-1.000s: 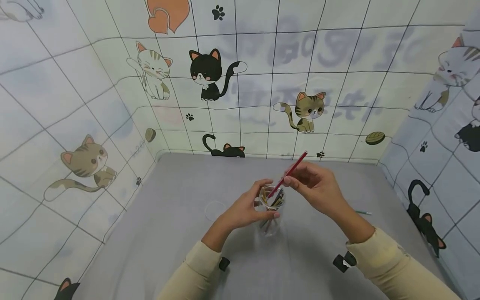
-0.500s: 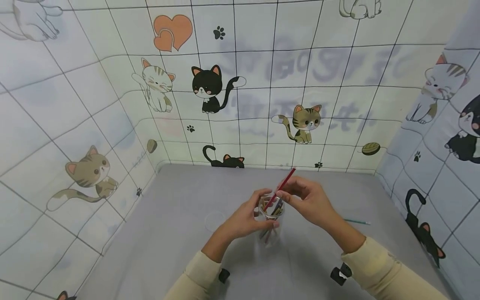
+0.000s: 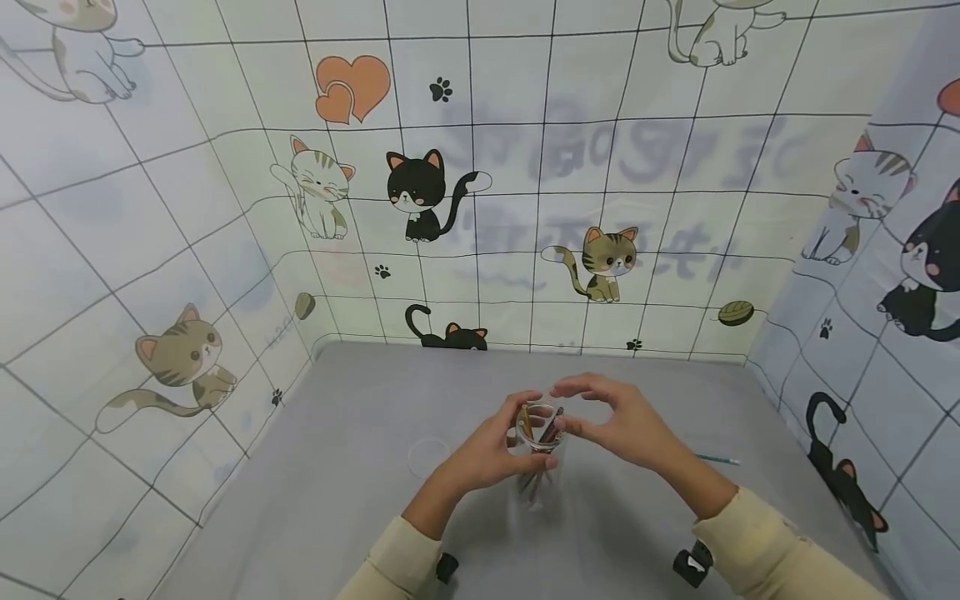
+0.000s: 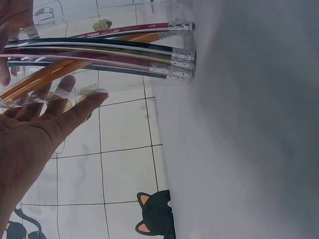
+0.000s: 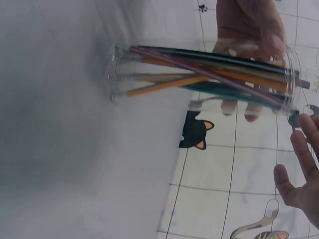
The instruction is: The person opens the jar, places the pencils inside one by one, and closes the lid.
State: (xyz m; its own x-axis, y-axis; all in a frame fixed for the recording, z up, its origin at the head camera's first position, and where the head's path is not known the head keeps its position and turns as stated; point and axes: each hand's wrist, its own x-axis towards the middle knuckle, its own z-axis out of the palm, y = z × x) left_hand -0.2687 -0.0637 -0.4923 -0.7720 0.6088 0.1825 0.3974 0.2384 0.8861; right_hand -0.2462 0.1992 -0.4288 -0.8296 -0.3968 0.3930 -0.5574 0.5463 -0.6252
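Observation:
A clear jar (image 3: 534, 492) stands on the grey surface with several pencils (image 4: 109, 52) leaning in it, their ends down; red, orange and dark ones show through its wall in both wrist views. My left hand (image 3: 483, 446) holds the jar near its rim, thumb on the near side and fingers behind. Just right of the rim is my right hand (image 3: 630, 425), its fingers spread apart with nothing between them. In the right wrist view, the right hand's fingers (image 5: 301, 149) are beside the jar's mouth. Whether a fingertip touches the rim, I cannot tell.
A green pencil (image 3: 718, 459) lies on the grey table surface (image 3: 360, 467) to the right, partly behind my right wrist. Left of the jar lies a thin clear round piece (image 3: 428, 457). Walls of cat-printed sheet (image 3: 502, 225) enclose the back and sides.
My right hand has lowered the red pencil into the jar and let go of it; its fingers have spread. My left hand keeps its hold on the jar. The head view has tilted upward.

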